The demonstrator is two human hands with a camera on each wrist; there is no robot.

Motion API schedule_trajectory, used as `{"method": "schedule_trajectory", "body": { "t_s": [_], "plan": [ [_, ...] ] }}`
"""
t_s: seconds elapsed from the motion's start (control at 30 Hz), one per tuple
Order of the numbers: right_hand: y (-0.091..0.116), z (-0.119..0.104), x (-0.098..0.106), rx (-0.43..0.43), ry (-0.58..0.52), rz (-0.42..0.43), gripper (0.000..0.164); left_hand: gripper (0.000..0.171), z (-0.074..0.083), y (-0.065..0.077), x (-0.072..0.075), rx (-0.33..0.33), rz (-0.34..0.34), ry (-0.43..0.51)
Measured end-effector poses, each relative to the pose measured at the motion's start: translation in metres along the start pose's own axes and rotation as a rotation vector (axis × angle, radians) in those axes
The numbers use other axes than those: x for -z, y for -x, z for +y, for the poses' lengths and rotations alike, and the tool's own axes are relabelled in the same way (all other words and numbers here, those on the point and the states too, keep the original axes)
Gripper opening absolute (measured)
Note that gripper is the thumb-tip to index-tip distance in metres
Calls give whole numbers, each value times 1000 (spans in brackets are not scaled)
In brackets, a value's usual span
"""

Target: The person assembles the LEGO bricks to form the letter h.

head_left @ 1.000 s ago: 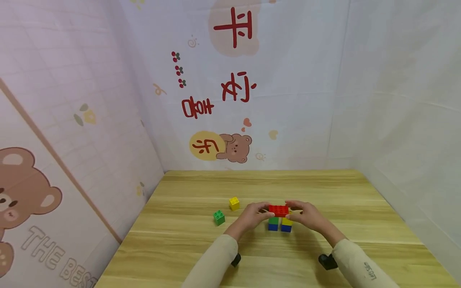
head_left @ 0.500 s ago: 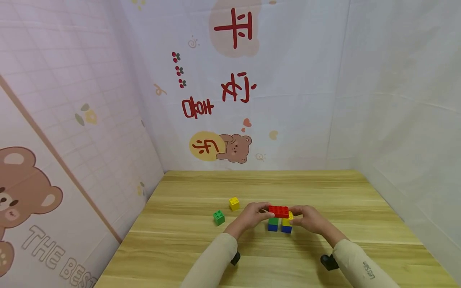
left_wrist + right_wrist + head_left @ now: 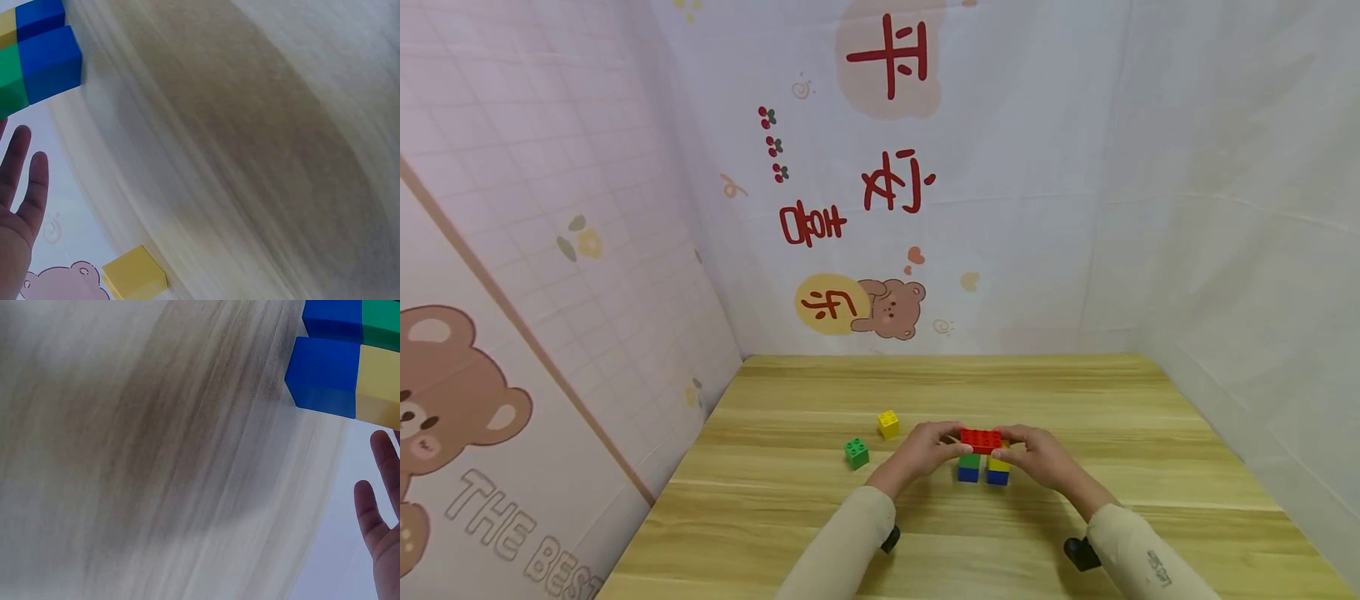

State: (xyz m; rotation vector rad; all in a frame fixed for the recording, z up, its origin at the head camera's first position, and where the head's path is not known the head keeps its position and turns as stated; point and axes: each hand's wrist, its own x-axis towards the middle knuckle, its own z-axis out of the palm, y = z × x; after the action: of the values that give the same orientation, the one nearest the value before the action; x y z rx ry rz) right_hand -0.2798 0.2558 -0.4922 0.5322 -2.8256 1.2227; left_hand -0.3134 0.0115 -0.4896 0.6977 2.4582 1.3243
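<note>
At either end of the red brick [image 3: 981, 441], one of the hands: left hand [image 3: 927, 448] pinched its left end between thumb and fingers, right hand [image 3: 1037, 456] its right end likewise. Brick looked about level, studs up. Below its left half stood a green block [image 3: 970, 462] on a blue block [image 3: 968, 475]; below its right half, a yellow block [image 3: 998, 466] on a second blue block [image 3: 997, 478]. Whether its underside touched them could not be made out. Left of the brick, well apart from it on the counter [image 3: 1075, 387], sat a loose green cube [image 3: 857, 454] and, a little farther back, a loose yellow cube [image 3: 888, 424].

Handling, by judgement: moulded plastic from the look of it, so light, stiff, hard to damage; smooth sides perhaps a touch slippery. Best hold seemed the short end faces, where both hands had it, studs left free for a downward press. Even pressure advisable: a one-sided shove might have tilted the brick or skewed the blocks beneath.
</note>
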Motion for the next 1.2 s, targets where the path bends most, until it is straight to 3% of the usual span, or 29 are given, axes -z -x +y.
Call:
{"method": "schedule_trajectory", "body": {
  "t_s": [0.5,0.73,1.2],
  "plan": [
    [1,-5,-6,-61,-61,-22,50,37,-11,5,0,-19,25,-9],
    [-8,-14,-17,-49,-44,-24,48,32,-17,12,15,-12,23,33],
    [-30,-39,-50,-63,-142,-24,44,30,-30,36,49,18,51,17]
  ]
}}
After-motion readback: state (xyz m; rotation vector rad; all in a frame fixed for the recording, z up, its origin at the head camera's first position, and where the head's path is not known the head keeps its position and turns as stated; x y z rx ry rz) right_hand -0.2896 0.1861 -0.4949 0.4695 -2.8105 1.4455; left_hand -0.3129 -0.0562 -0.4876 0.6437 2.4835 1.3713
